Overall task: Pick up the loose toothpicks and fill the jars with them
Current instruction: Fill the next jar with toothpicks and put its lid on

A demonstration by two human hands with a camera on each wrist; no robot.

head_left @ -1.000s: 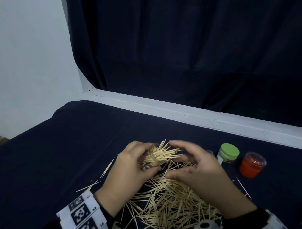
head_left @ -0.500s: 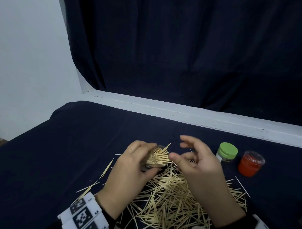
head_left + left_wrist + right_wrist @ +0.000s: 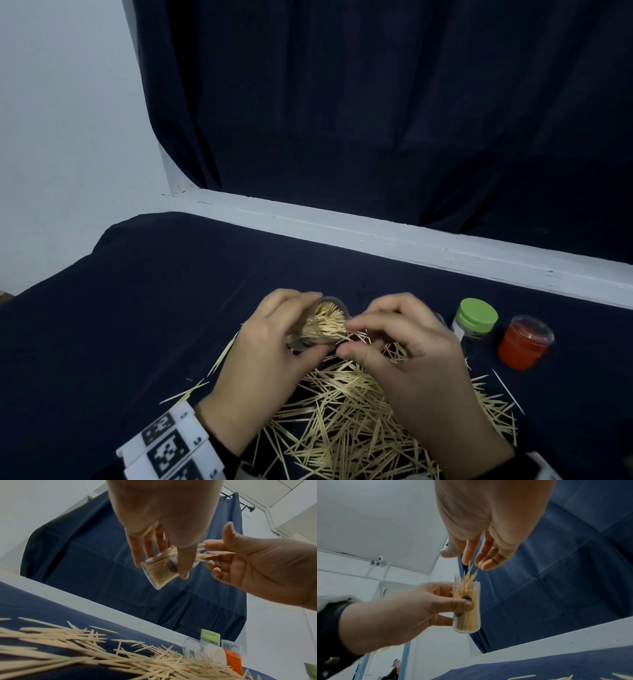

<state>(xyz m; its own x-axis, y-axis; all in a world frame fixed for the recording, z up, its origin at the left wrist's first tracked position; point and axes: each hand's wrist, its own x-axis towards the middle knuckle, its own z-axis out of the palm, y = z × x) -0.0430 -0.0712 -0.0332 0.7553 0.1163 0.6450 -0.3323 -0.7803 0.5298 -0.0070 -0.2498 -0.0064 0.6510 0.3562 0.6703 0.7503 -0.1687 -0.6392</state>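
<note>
My left hand [image 3: 274, 346] grips a clear jar [image 3: 320, 329] packed with toothpicks and holds it tilted above the table. Thumb and fingers wrap its wall [image 3: 164, 569] in the left wrist view. Several toothpick tips [image 3: 467, 574] stick out of the mouth. Just right of the jar is my right hand [image 3: 404, 342], whose straight fingers [image 3: 467, 555] touch those tips. A big pile of loose toothpicks [image 3: 359, 418] lies on the dark cloth under both hands.
A green-lidded jar [image 3: 474, 317] and a red jar [image 3: 525, 342] stand at the right. A clear jar with a white label [image 3: 204, 651] lies on its side beside them, mostly hidden behind my right hand in the head view. A white ledge [image 3: 376, 236] runs along the table's back.
My right hand lifted off the jar half a second ago and has come back to its mouth. The toothpicks sit deeper in the jar, whose mouth now points more towards me.
</note>
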